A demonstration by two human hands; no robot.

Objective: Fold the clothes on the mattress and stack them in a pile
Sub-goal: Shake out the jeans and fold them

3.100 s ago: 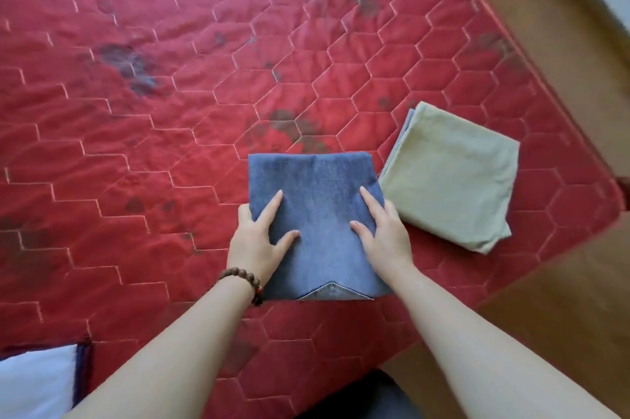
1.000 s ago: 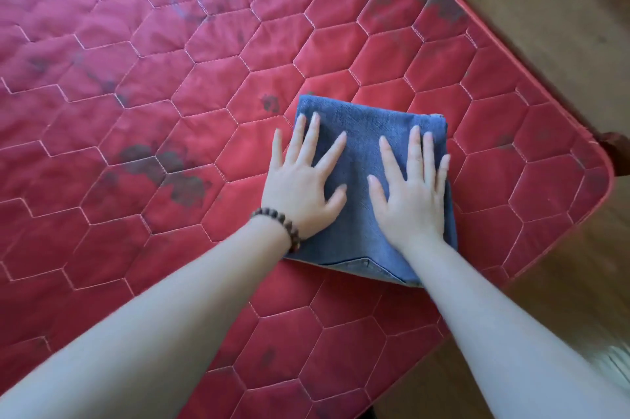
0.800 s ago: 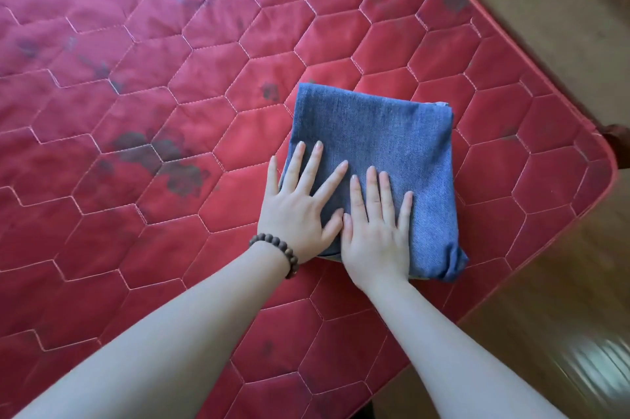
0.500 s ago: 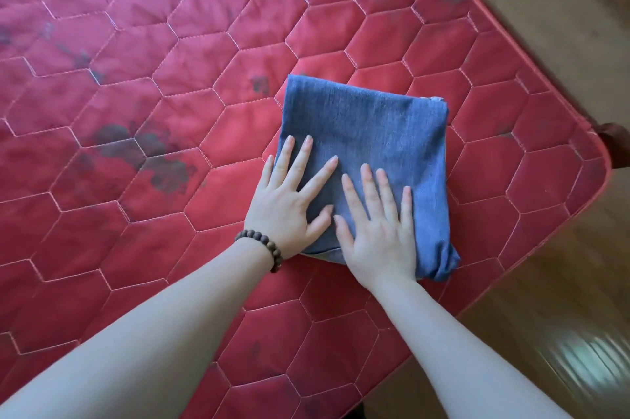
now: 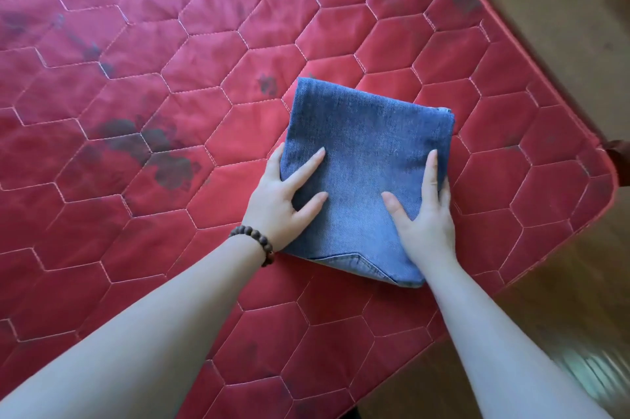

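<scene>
A folded blue denim garment (image 5: 364, 152) lies near the right corner of the red quilted mattress (image 5: 163, 53). My left hand (image 5: 279, 204) grips its left edge, with thumb and forefinger on top and the other fingers tucked round the side. My right hand (image 5: 426, 217) grips the right edge in the same way, forefinger and thumb lying on the cloth. A stitched hem shows at the garment's near edge. No other clothing shows; whatever lies beneath the denim is hidden.
The mattress edge (image 5: 606, 193) rounds off just right of the garment. Wooden floor (image 5: 562, 333) lies beyond it to the right and front. Dark stains mark the mattress (image 5: 160, 159) left of my hands. A bead bracelet (image 5: 255, 241) circles my left wrist.
My hands lay flat and close together on the denim's near half. They have since slid apart to its left and right edges and closed on them.
</scene>
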